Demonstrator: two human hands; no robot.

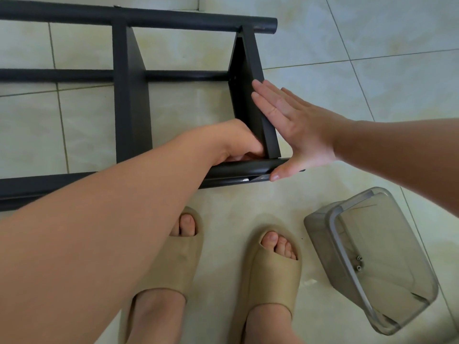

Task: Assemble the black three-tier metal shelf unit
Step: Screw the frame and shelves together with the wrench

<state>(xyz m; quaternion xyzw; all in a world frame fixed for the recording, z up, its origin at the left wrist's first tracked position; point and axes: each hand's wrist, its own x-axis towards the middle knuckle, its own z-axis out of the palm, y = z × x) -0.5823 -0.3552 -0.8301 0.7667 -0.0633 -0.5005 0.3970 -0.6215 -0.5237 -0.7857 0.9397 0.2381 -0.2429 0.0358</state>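
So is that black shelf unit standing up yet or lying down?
Lying down: the shelf unit rests on the floor, its poles running flat along the tiles.

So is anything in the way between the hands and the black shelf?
No, nothing visible. The right hand lies flat against the outer side of the end panel, and the left hand sits curled in the inner corner where that panel meets the near tube. The clear box lies apart on the floor.

Your left arm stretched forward, left grip (236,142) curled on the end panel (242,78), right grip (295,130) flat, fingers (264,96) straight, pressing its outer face.
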